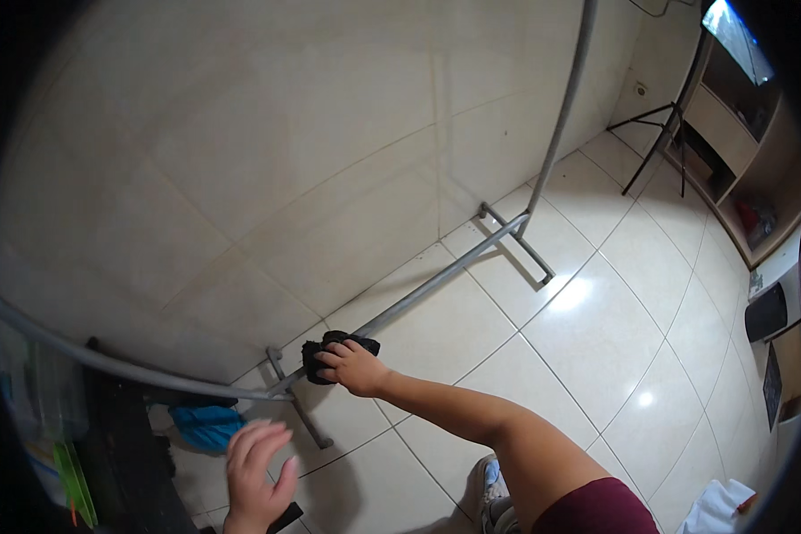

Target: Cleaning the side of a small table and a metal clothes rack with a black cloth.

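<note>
My right hand (354,367) grips a black cloth (318,369) wrapped over the lower bar of a grey metal clothes rack (434,277). The cloth sits near the bar's left end, close to where it meets the left foot (307,420). My left hand (259,467) is held in the air at the lower left, fingers apart and slightly curled, with nothing in it. Behind its fingertips, a blue cloth item (207,425) lies low by the dark furniture. The rack's uprights rise toward the top right and the left edge.
A tiled wall (294,167) stands behind the rack. At the far right are a black tripod stand (667,133), a wooden shelf unit (727,150) and a white cloth (711,510) on the floor. A dark piece of furniture (130,454) and a green object (73,484) are at the left.
</note>
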A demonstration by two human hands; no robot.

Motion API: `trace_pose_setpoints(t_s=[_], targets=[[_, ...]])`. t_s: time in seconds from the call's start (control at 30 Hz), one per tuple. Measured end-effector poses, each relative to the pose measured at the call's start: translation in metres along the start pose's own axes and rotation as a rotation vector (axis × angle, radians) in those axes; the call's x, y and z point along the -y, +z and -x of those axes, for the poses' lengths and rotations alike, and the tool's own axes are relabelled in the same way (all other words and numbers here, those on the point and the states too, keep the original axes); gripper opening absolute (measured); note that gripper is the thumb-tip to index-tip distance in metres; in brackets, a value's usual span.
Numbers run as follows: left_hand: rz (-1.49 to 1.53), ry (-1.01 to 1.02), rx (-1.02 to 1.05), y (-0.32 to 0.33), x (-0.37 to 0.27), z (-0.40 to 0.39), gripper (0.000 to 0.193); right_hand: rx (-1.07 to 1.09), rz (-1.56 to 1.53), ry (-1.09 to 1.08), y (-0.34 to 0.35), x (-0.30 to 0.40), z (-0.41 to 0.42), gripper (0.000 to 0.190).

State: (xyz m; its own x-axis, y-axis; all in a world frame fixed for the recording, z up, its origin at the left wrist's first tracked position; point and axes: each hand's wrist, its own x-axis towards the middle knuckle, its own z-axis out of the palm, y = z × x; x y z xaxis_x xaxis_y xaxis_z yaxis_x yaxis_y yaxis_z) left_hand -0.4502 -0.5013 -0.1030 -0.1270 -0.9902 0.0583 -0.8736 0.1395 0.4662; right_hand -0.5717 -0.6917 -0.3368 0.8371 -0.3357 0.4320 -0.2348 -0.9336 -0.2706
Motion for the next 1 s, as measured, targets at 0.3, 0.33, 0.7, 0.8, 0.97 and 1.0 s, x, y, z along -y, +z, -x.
trace_pose_setpoints(t_s=[0.3, 0.33, 0.7, 0.8, 0.97, 1.0], targets=[[-0.176, -0.358, 0.046, 0.126, 0.129, -0.063, 0.06, -0.255, 0.309, 0.955, -0.14, -0.249, 0.131, 0.021], [-0.167, -0.465, 0.083, 0.133, 0.143, -0.062, 0.063, -0.437, 0.399, 1.066, -0.151, -0.267, 0.148, 0.025], [-0.263, -0.691, 0.271, 0.168, 0.107, -0.122, 0.062, -1.187, -0.626, 1.12, -0.013, -0.19, 0.141, 0.061], [-0.312, -0.705, 0.199, 0.165, 0.09, -0.117, 0.06, -1.305, -0.684, 1.185, -0.065, -0.269, 0.17, 0.051], [-0.318, -0.674, 0.202, 0.161, 0.108, -0.098, 0.054, -1.556, -1.859, 0.866, -0.081, -0.316, 0.203, 0.037], [-0.303, -0.612, 0.151, 0.159, 0.118, -0.09, 0.053, -1.571, -2.037, 0.922, -0.072, -0.31, 0.195, 0.036]])
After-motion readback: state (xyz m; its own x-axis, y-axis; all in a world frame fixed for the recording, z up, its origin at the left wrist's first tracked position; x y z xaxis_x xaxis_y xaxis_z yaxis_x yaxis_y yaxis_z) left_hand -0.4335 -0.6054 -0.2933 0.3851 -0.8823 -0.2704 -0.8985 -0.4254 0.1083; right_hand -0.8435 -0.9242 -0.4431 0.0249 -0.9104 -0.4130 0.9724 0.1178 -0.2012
